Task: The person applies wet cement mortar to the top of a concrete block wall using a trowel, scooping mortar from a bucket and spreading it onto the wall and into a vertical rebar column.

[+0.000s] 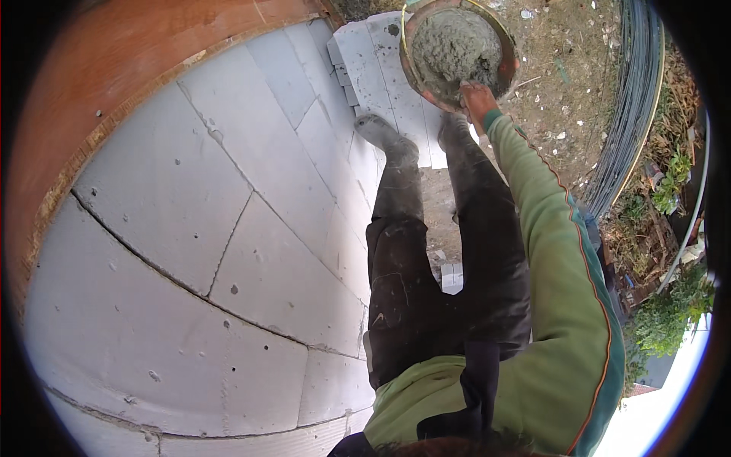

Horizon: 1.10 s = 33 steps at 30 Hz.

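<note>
My right hand (477, 101) reaches down over the near rim of a round, reddish bucket (512, 67). Wet grey mortar (457, 42) fills much of it, with a hollow scooped beside my fingers. Those fingers are closed and their tips dip toward the mortar; whatever they hold is hidden. The bucket rests on or beside pale blocks (381, 61) just ahead of my feet. My left hand is out of the picture.
A wall of large pale grey blocks (282, 251) with thin joints rises along my left, under a reddish-brown board (137, 76). To my right lie a bundle of long dark rods (636, 107), bare dirt (560, 91) with rubble, and green plants (662, 320).
</note>
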Tool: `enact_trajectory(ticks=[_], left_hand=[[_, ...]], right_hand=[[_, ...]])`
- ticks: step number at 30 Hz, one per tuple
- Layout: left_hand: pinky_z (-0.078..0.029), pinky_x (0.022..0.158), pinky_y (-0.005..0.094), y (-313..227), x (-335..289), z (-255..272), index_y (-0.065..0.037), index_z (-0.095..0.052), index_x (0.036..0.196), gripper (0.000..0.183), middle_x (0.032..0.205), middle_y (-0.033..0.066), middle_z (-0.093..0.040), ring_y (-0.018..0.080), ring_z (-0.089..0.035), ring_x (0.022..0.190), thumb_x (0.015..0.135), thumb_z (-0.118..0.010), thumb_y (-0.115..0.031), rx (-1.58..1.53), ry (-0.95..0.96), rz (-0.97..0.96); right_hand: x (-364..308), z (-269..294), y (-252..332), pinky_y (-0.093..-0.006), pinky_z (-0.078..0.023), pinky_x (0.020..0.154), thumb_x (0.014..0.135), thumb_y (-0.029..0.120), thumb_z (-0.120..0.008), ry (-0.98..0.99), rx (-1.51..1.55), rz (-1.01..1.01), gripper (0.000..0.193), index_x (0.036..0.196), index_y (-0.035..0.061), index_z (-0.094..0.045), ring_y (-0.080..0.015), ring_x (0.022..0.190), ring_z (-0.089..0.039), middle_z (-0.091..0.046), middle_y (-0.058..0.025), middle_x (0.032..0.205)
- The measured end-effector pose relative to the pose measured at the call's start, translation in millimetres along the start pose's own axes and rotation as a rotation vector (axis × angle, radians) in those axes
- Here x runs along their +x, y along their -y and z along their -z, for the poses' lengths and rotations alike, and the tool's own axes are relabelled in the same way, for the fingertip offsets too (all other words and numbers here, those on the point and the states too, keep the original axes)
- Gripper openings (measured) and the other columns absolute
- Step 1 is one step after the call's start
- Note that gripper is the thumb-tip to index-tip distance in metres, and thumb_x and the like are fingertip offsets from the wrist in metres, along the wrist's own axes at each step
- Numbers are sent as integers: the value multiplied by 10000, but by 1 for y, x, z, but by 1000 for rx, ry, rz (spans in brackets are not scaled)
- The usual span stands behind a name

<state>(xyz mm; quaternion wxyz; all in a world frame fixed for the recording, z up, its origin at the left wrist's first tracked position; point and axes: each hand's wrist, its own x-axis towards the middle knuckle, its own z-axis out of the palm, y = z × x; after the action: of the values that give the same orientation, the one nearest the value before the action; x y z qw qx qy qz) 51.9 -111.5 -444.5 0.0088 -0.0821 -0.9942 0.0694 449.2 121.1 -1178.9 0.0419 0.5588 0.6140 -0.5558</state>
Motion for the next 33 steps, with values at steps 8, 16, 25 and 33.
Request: enact_trajectory(ticks=[8, 16, 25, 33], left_hand=[[-349, 1089, 458, -6, -13, 5, 45, -386, 1427, 628, 1454, 241, -397, 376, -414, 1323, 1007, -405, -422, 25, -12, -32], [-337, 1103, 450, 0, -9, 26, 50, -386, 1428, 617, 1477, 231, -378, 367, -391, 1348, 1020, -388, -413, -19, 3, -128], [-324, 1120, 440, 61, -14, 83, 56, -386, 1429, 606, 1503, 221, -355, 357, -364, 1376, 1034, -368, -403, -144, 52, -418], [-198, 1171, 468, 58, -24, 89, 65, -297, 1474, 706, 1531, 228, -305, 361, -281, 1427, 999, -465, -430, -754, -121, -331]], right_hand=[[-15, -8, 31, -342, -418, 452, 963, 319, -544, -41, 650, -450, 245, 945, 76, -569, -161, 503, -494, -518, -27, 652], [-41, -19, -37, -351, -549, 711, 914, 384, -609, -285, 193, -73, 492, 1263, 40, -571, -256, 781, -661, -662, -165, 1027], [-172, 135, 116, -425, -521, 773, 775, 308, -750, -103, 163, -114, 550, 1218, 28, -584, -357, 842, -666, -669, -231, 915], [-372, 333, 336, -421, -520, 787, 734, 261, -753, -51, -337, 224, 438, 1093, 34, -649, -366, 844, -659, -667, -223, 903]])
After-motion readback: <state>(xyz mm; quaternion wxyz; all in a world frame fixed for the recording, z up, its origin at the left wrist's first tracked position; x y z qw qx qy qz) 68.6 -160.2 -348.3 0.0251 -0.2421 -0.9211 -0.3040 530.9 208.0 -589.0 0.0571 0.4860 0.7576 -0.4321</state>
